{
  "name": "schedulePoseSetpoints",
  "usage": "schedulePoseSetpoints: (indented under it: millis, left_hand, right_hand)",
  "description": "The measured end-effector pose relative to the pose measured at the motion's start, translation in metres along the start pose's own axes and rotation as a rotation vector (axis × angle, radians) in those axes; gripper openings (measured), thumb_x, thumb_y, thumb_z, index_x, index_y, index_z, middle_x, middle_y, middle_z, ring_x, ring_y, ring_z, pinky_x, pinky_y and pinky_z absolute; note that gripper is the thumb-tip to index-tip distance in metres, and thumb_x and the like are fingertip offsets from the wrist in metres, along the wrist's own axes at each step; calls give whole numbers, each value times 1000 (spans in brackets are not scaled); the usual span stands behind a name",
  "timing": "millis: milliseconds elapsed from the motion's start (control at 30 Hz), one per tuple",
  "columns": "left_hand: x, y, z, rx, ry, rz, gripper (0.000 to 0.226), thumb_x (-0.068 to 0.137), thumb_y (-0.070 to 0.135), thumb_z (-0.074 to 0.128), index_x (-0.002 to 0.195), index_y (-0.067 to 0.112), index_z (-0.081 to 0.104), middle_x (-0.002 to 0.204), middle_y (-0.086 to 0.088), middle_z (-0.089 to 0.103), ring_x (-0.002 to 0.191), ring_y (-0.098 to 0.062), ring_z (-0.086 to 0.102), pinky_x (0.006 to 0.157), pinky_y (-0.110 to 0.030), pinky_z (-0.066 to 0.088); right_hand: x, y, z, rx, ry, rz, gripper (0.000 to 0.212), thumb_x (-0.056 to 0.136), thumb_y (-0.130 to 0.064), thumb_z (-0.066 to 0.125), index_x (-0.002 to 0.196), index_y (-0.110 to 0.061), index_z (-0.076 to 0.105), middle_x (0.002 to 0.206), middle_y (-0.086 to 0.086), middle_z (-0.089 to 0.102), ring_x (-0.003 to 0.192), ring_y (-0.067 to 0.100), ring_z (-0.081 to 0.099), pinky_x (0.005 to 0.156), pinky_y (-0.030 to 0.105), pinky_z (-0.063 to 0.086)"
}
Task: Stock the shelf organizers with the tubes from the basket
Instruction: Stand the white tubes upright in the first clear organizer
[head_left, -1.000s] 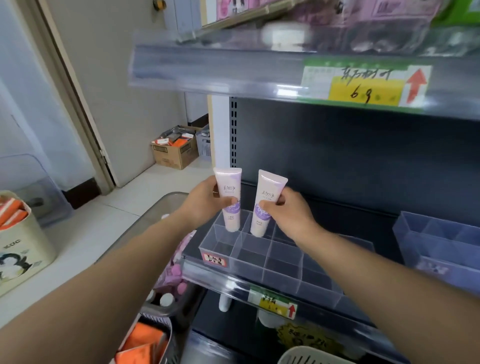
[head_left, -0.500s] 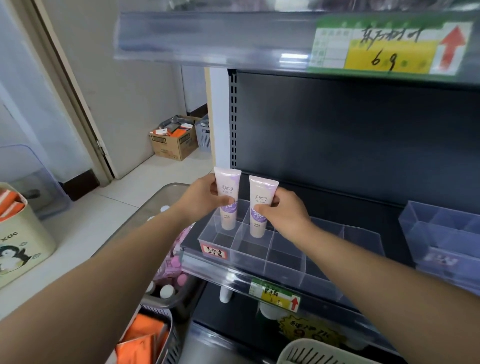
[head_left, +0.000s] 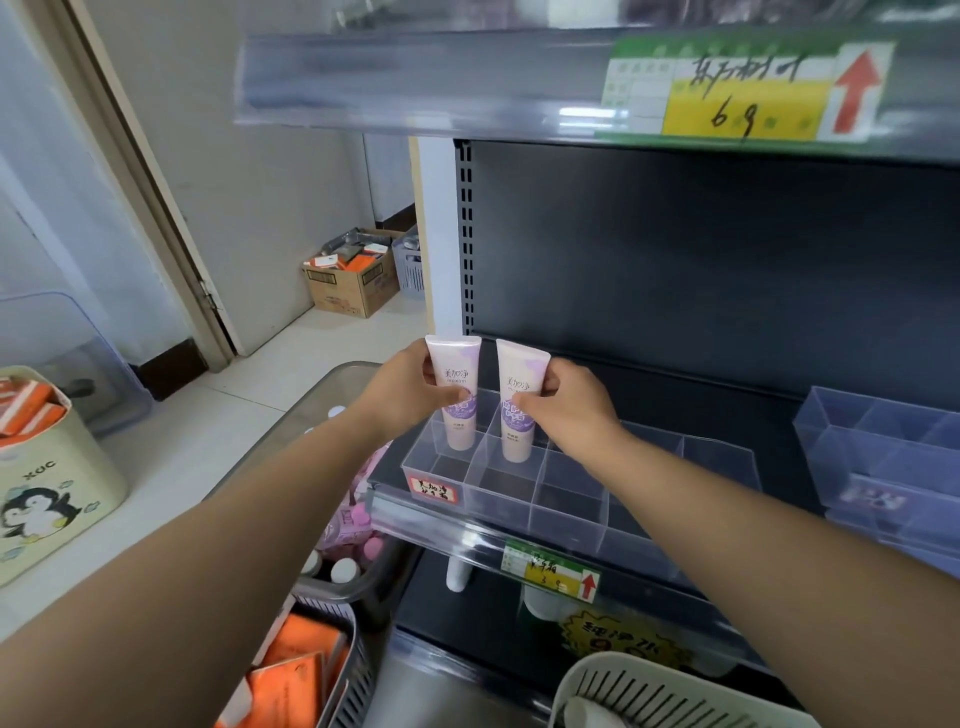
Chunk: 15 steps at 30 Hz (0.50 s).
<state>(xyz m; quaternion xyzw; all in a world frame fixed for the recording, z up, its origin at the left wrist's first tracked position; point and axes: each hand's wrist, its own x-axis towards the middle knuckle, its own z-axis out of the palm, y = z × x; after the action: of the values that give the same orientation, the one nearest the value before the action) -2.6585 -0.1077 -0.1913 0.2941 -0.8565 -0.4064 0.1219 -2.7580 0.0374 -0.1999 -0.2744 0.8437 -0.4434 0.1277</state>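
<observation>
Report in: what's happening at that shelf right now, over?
Left grip holds left tube, right grip holds right tube. Both upright, bases inside adjacent back compartments of clear organizer. Nothing blocking.

Two soft pink-and-purple plastic tubes, both upright, cap end down. The left tube (head_left: 453, 366) has its lower end in the back-left compartment of the clear plastic divided organizer (head_left: 571, 501). The right tube (head_left: 521, 371) is in the compartment just beside it, leaning slightly. A second clear organizer (head_left: 878, 441) sits further right. The grey see-through basket (head_left: 340, 376) lower left holds more pink tubes (head_left: 356, 525).
</observation>
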Motion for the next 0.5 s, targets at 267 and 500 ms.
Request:
schedulePoseSetpoints:
  millis: [267, 500]
  left_hand:
    - [-11, 17, -11, 183, 119, 45, 76, 82, 20, 71, 143, 18, 27, 143, -6, 46, 125, -26, 50, 100, -37, 44]
    - [-38, 41, -15, 586, 208, 247, 78, 90, 35, 58, 151, 17, 13, 157, -6, 19, 144, -27, 20, 117, -43, 24]
  right_hand:
    - [-11, -8, -21, -89, 5, -49, 35, 86, -18, 62, 119, -14, 52, 123, 2, 58, 105, 19, 57, 73, 29, 49]
    - [-42, -17, -54, -467, 39, -212, 54, 91, -29, 53, 140, -19, 33, 147, 4, 33, 132, 25, 36, 105, 38, 38]
